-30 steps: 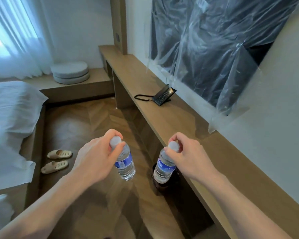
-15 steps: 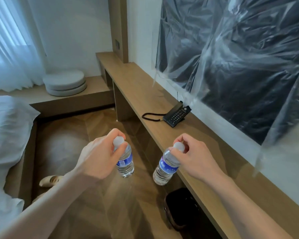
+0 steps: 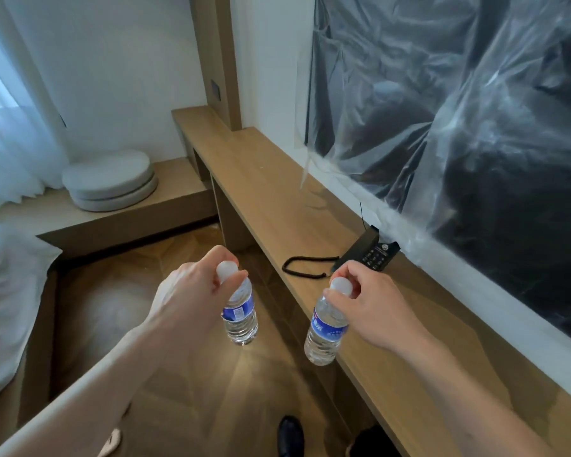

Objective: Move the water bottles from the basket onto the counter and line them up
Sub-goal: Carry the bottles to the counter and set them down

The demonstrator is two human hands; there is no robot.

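Two small clear water bottles with blue labels hang in mid-air, each pinched at its white cap: the left bottle (image 3: 239, 315) dangles from the left hand (image 3: 192, 291) over the herringbone wood floor (image 3: 185, 390), while the right bottle (image 3: 325, 328) tilts from the right hand (image 3: 373, 305) at the front edge of the wooden tabletop (image 3: 277, 192), its base in front of that edge. In each hand the grip is thumb and curled fingertips closed round the cap, the body of the bottle hanging free below. The bottles are near each other but apart, neither touching the tabletop. Just beyond the right hand a black telephone (image 3: 373, 253) sits on the tabletop against the wall, its coiled cord (image 3: 305, 267) looping toward the front edge. Above it, crumpled clear plastic sheeting (image 3: 442, 127) covers a dark wall-mounted panel. Farther off, two round grey cushions (image 3: 109, 179) are stacked on a low wooden platform beside sheer curtains (image 3: 10, 127), and white bedding (image 3: 7, 291) fills the left edge.
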